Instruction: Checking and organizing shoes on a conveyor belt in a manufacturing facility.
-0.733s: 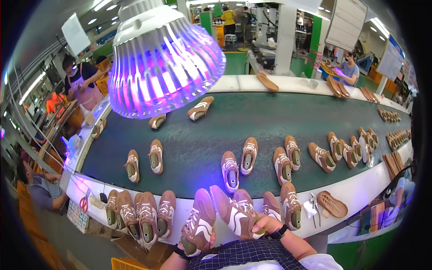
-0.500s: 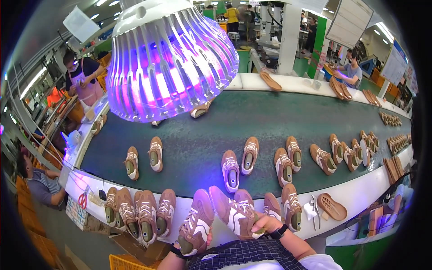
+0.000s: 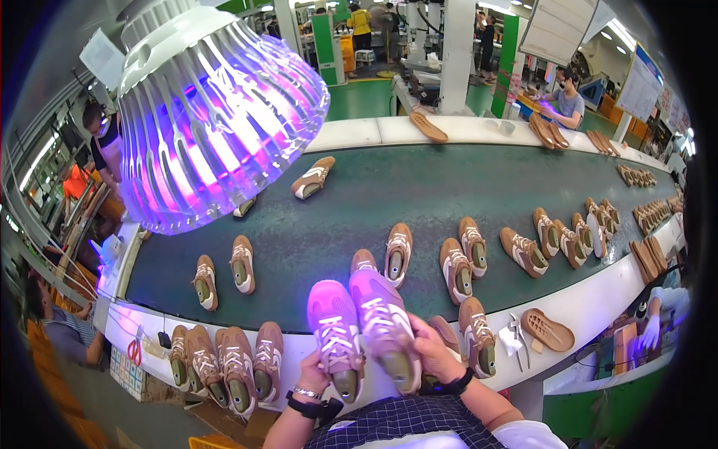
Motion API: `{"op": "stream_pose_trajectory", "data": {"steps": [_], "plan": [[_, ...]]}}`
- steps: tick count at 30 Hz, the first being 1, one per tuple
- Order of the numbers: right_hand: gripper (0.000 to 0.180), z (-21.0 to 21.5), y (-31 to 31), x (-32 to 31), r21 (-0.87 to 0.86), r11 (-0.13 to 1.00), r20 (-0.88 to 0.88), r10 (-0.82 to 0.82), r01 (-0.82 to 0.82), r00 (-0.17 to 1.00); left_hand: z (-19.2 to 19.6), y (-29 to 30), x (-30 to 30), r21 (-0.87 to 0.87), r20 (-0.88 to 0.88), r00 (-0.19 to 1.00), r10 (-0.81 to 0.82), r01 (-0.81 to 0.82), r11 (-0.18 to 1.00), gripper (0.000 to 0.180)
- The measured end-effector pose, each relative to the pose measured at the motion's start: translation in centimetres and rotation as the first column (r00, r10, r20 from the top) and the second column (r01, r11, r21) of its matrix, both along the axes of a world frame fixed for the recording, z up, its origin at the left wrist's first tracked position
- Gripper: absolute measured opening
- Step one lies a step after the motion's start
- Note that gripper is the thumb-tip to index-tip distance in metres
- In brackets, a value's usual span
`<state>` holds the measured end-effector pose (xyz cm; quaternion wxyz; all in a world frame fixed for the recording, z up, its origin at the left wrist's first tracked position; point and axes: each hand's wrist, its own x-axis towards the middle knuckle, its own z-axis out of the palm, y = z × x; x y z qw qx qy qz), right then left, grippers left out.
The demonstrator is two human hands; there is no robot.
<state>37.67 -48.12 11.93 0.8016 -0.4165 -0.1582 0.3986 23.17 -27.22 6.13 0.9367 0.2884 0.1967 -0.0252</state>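
Observation:
My left hand (image 3: 313, 374) grips a brown sneaker (image 3: 336, 340) with white laces near its heel. My right hand (image 3: 437, 352) closes around the side of a matching sneaker (image 3: 383, 322). The two shoes are held side by side over the near white ledge, toes pointing away from me and openings toward me. Purple light tints both toes, most strongly the left one. Green inserts show inside both shoes. Beyond them, more brown sneakers (image 3: 399, 254) stand on the dark green conveyor belt (image 3: 336, 206).
A large lamp (image 3: 217, 127) glowing purple hangs at upper left. Several sneakers (image 3: 235, 363) line the ledge at left, near red scissors (image 3: 134, 352). At right are another sneaker (image 3: 476, 337), a metal hand tool (image 3: 520, 344) and a tan sole (image 3: 548, 330). Co-workers stand around the belt.
Both held sneakers have turned from showing their sides to showing their laces and openings, and now sit closer together and farther forward. The whole view has shifted slightly.

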Motion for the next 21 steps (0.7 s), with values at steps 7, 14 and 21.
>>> {"op": "stream_pose_trajectory", "data": {"steps": [7,14,21], "plan": [[0.067,-1.0,0.9,-1.2,0.085,0.996,-0.283,0.04,-0.016,0.958,0.1,-1.3,0.8,0.095,0.002,0.983,0.183,-0.183,0.979,0.052],[0.06,-1.9,-0.3,-1.6,0.042,0.991,-0.44,0.13,-0.124,0.889,0.5,-1.9,-0.3,0.11,-0.138,0.975,0.174,-0.16,0.981,0.053],[0.055,-2.0,-0.6,-1.5,-0.009,0.994,-0.361,0.101,-0.112,0.927,0.8,-2.1,-0.1,0.154,-0.096,0.983,0.154,-0.138,0.978,0.054]]}}
